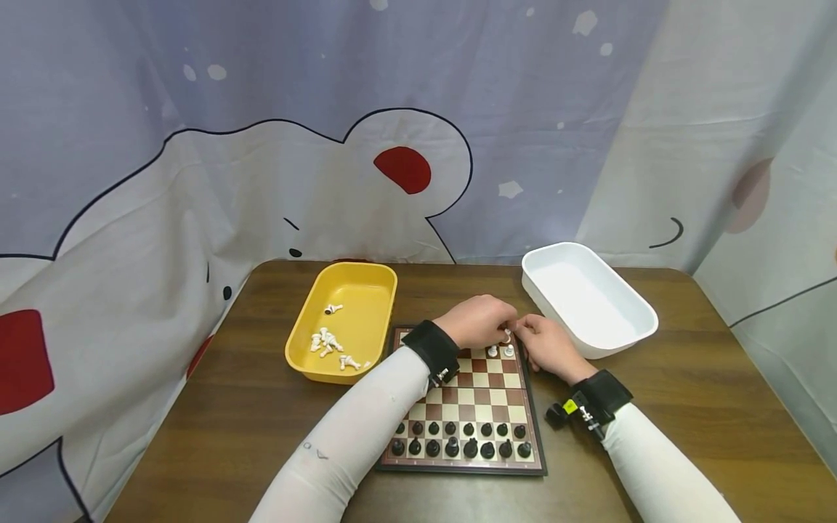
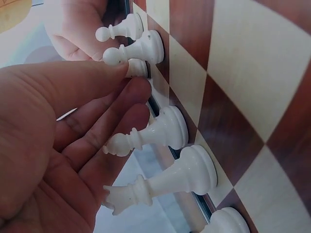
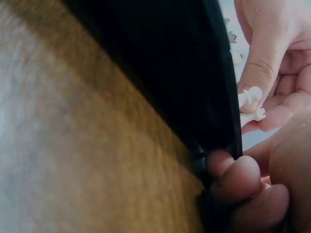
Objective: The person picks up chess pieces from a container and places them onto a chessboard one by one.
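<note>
My left hand (image 1: 476, 322) reaches over the far right corner of the chessboard (image 1: 479, 381). Its thumb and fingers pinch a white rook (image 3: 255, 115), mostly hidden behind the thumb in the left wrist view. Two white pawns (image 2: 138, 48) stand in front of it; a white bishop (image 2: 146, 136) and a taller crowned piece (image 2: 165, 179) stand along the back row beneath the palm. My right hand (image 1: 549, 347) is at the same corner, its curled fingers (image 3: 238, 179) holding the board's dark edge, close to the left fingertips.
Black pieces (image 1: 452, 447) fill two rows on the near side of the board. Left of it sits a yellow tray (image 1: 297, 341) with several white pieces (image 1: 325, 339) lying inside. A white tray (image 1: 588, 294) stands behind the right hand, with a patterned curtain (image 1: 261, 181) beyond the table.
</note>
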### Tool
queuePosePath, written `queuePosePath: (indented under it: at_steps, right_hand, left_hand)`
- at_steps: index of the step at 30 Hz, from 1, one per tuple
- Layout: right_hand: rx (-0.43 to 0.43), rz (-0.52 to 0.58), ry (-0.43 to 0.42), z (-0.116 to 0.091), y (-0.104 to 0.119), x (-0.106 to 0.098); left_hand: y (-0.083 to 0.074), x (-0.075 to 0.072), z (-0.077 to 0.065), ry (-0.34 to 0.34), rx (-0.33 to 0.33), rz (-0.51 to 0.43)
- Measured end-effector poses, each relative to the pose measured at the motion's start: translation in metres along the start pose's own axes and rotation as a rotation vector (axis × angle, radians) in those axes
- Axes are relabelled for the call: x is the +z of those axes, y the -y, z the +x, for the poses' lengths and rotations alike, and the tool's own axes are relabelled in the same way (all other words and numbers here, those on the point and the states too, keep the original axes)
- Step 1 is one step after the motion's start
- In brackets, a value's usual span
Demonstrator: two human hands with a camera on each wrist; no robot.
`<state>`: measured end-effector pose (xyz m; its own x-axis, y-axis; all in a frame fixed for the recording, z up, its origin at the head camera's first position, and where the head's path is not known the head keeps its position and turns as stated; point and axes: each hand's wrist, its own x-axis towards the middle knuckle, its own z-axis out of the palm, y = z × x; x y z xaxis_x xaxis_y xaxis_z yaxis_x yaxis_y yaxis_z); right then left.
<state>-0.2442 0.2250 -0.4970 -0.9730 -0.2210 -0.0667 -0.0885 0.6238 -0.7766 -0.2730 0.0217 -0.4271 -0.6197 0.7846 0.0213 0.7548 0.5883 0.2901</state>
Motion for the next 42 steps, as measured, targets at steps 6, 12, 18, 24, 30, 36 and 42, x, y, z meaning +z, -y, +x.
queuePosePath:
  at_steps: [6,12,18,24,30,36,42]
  right_hand:
    - [-0.007,-0.004,0.003,0.0,0.0,-0.001]
    - [-0.013,-0.004,0.007,0.0,0.001,-0.001]
    - [-0.017,0.002,-0.003,-0.001,0.0,-0.002]
    - [-0.01,0.001,-0.005,-0.001,0.0,-0.001]
    - [0.002,0.004,0.001,0.0,0.002,-0.001]
    - [-0.001,0.013,-0.009,0.002,0.0,0.0]
    - [0.001,0.014,-0.008,0.001,-0.001,0.001]
  left_hand:
    - [0.001,0.0,-0.001,-0.001,-0.004,-0.001]
    - [0.001,-0.005,-0.002,-0.006,-0.021,0.001]
    - [0.0,-0.019,-0.008,-0.032,-0.021,-0.022]
    - [0.002,-0.034,-0.016,-0.08,-0.038,-0.032]
    - [0.009,-0.055,-0.033,-0.173,-0.075,-0.094]
    - [0.022,-0.075,-0.051,-0.258,-0.141,-0.141]
    - [0.042,-0.084,-0.071,-0.318,-0.187,-0.175]
